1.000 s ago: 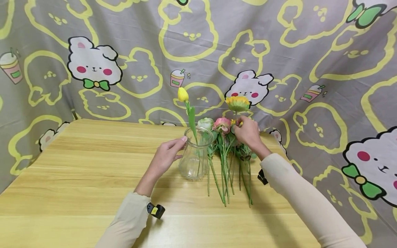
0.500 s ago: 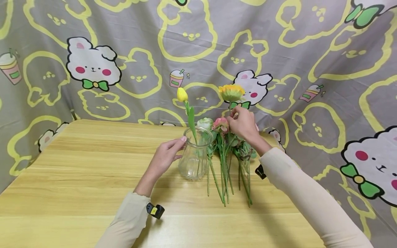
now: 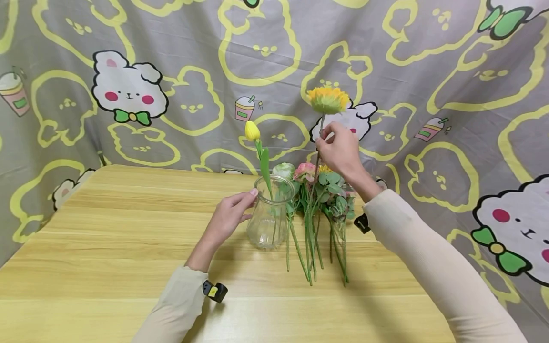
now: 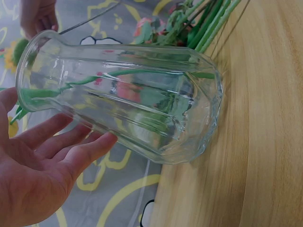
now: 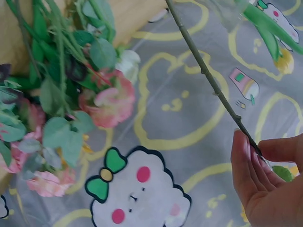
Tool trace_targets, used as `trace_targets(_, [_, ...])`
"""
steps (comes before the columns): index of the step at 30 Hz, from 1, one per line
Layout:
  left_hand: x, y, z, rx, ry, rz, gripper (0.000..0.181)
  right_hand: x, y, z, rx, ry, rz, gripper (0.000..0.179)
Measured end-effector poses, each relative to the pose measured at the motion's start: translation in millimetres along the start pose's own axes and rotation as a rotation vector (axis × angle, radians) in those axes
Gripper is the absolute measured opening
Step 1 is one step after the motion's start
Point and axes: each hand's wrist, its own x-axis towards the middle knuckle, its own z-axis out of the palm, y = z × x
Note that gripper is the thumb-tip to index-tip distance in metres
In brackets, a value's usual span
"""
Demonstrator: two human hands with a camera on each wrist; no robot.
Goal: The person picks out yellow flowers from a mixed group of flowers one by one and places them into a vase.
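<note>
A clear glass vase [image 3: 268, 224] stands upright on the table, a single yellow tulip [image 3: 252, 131] leaning inside it. My left hand [image 3: 229, 214] touches the vase's left side, thumb at the rim; in the left wrist view its fingers [image 4: 92, 149] lie fairly straight along the glass. Above the other flowers, my right hand [image 3: 340, 147] pinches the stem [image 5: 215, 87] of a sunflower [image 3: 328, 100] just below its head. The sunflower is upright and its lower stem runs down in front of the bunch, its end lost among the other stems.
Right of the vase lies a bunch of flowers: a pink bloom [image 3: 305, 172], a pale green-white bloom [image 3: 284, 170], another yellow bloom [image 3: 324, 169] and leafy sprigs [image 3: 332, 186]. Their stems point toward the front of the wooden table [image 3: 128, 257]. A patterned curtain [image 3: 184, 43] hangs behind.
My right hand has risen with the sunflower, lifting its head well above the bunch and uncovering the leaves and yellow bloom beneath. The left hand and vase have stayed put.
</note>
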Motion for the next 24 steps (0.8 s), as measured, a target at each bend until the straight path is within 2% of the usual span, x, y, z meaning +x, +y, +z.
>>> trace_targets(4, [-0.2, 0.2, -0.2, -0.005, 0.004, -0.002, 0.067, 7.4, -8.1, -9.6, -0.005, 0.061, -0.036, 0.01])
trace_targets(8, [-0.4, 0.1, -0.7, -0.01, 0.0, 0.0, 0.067, 14.6, -17.3, -21.1, -0.019, 0.096, -0.036, 0.011])
trace_targets(17, [-0.2, -1.8, -1.7, -0.01, -0.006, 0.0, 0.068, 25.8, -36.7, -37.5, 0.033, 0.109, -0.032, 0.012])
trace_targets(24, [0.1, -1.2, -1.0, -0.009, -0.01, 0.001, 0.068, 27.9, -42.9, -47.7, 0.042, 0.154, -0.005, 0.008])
